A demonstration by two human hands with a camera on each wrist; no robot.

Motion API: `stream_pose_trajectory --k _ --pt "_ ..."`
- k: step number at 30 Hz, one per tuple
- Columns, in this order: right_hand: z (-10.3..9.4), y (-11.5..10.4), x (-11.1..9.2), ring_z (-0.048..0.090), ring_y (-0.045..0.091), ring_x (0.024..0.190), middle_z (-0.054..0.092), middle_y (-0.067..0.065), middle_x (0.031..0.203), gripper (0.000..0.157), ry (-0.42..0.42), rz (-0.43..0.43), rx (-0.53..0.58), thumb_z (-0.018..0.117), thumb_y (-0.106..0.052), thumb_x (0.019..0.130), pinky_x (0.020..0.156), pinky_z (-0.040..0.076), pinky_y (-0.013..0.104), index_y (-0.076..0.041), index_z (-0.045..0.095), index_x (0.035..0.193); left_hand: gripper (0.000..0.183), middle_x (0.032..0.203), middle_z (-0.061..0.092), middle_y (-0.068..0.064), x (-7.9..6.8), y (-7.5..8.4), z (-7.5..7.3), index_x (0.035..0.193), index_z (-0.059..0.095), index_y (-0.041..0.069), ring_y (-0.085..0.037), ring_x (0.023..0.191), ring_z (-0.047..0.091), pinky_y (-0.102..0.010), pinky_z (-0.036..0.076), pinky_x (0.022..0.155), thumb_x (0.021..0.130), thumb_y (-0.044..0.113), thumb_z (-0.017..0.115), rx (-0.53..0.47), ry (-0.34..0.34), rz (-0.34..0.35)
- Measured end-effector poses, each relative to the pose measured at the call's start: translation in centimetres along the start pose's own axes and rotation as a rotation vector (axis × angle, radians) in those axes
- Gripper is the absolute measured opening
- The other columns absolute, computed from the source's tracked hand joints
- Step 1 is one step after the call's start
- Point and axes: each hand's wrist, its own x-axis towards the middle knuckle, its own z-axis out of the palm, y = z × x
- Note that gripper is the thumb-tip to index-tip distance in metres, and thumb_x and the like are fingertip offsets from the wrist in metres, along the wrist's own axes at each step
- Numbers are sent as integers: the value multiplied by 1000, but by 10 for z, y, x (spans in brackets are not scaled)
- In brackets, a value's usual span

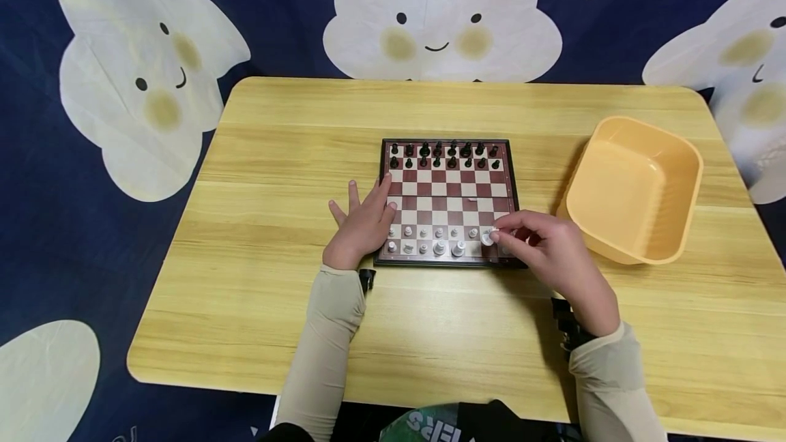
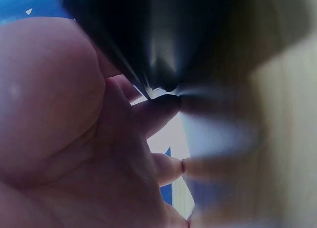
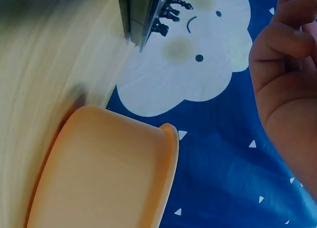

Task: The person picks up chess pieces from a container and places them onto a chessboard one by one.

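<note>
A chessboard [image 1: 453,187] with dark red and white squares lies on the table. Black chess pieces [image 1: 452,162] stand in two rows along its far side. White chess pieces [image 1: 439,247] stand in two rows along the near side. My right hand [image 1: 555,251] pinches a white chess piece [image 1: 487,239] between thumb and fingertips over the near right corner; its round base shows, so it is tilted. My left hand [image 1: 362,227] lies against the board's left edge with fingers spread. In the left wrist view, that palm [image 2: 64,139] is beside the board's dark side.
An empty-looking orange-yellow plastic bin [image 1: 632,189] stands right of the board, close to the right hand. The light wooden table [image 1: 245,292] has rounded corners. Behind it hangs a dark blue cloth [image 1: 282,12] printed with white smiling clouds.
</note>
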Motion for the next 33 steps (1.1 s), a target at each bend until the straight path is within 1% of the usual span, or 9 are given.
stream_pose_trajectory --k 9,12,15,19,22,28,33 --pt "5 8 -1 55 7 63 72 -4 84 17 -29 -72 -47 82 0 85 56 44 14 -12 80 96 60 173 11 0 0 0 0 168 5 30 -38 153 -26 -69 -26 110 113 37 29 -4 8 5" --pt "7 9 -1 56 7 67 74 -2 87 18 -47 -84 -63 83 0 84 58 45 17 -11 80 97 60 173 11 0 -1 0 -1 168 5 30 -38 153 -26 -69 -26 110 113 37 29 -6 7 6" --pt "9 8 -2 58 7 70 76 -1 90 18 -64 -94 -76 83 -1 83 61 48 21 -11 80 98 60 173 11 0 -1 0 -1 168 5 30 -38 153 -26 -69 -26 110 113 37 28 -7 7 7" --pt "11 6 -2 59 6 70 76 -2 90 19 -77 -100 -74 83 0 84 61 50 27 -12 81 98 59 173 12 0 -1 0 -1 168 5 30 -39 153 -25 -70 -26 110 113 38 28 -6 8 9" --pt "12 7 -1 60 6 70 77 -1 90 19 -84 -101 -75 83 0 84 61 50 26 -12 81 98 59 173 12 0 -1 0 -1 168 6 30 -39 153 -25 -70 -26 110 113 37 28 -5 8 8" --pt "15 8 0 65 8 75 78 -1 91 17 -101 -120 -76 83 0 84 66 51 24 -10 82 98 60 173 11 -1 -1 0 0 168 6 30 -38 153 -25 -69 -26 111 113 37 29 -3 7 7" --pt "16 10 0 67 8 76 78 -1 90 15 -110 -123 -92 83 -1 84 65 54 27 -9 82 97 60 173 11 0 0 0 0 168 5 30 -39 153 -25 -69 -26 110 113 38 28 -3 8 10"
